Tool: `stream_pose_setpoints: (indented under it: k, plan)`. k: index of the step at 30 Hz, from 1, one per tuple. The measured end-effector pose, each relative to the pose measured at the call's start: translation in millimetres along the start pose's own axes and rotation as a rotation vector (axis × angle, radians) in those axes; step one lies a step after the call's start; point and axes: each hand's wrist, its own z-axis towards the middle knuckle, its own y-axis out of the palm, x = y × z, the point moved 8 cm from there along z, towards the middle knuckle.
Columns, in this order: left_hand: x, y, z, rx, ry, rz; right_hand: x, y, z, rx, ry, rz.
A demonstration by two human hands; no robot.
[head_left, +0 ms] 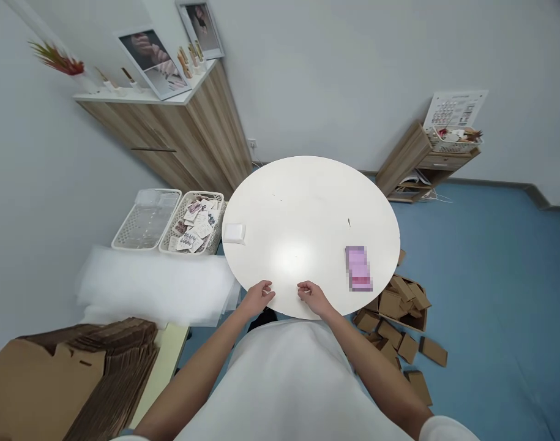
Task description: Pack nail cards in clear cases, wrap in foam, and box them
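Note:
My left hand [257,297] hovers at or rests on the near edge of a white round table [307,196], its fingers loosely bent and apart with nothing in them. A short gap to the right, my right hand [314,297] is in a similar pose, open and holding nothing. Whether either hand touches the tabletop I cannot tell. Toward the table's left edge lies a small white pack [234,233], nearest to my left hand. On the right side lies a pixelated pink-purple rectangular thing [358,268]. A tiny dark bit [349,222] sits above it.
Left of the table stand a white basket full of small printed cards [194,226], a basket with clear plastic [144,223], translucent sheets [155,285] and stacked flat cardboard [114,373]. Small brown boxes [399,306] crowd the floor at right. Wooden cabinets [169,141] line the wall.

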Motion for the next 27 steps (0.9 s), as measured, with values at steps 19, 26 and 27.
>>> stream_pose_setpoints:
  k: [19, 26, 27]
  plan:
    - [-4, -6, -44, 0.225, -0.099, -0.148, -23, 25, 6, -0.274, 0.047, -0.025]
    - [-27, -28, -58, 0.298, -0.135, -0.208, -31, 50, 15, -0.307, 0.050, -0.092]
    - [-32, -32, -61, 0.300, -0.144, -0.216, -33, 56, 17, -0.311, 0.049, -0.100]
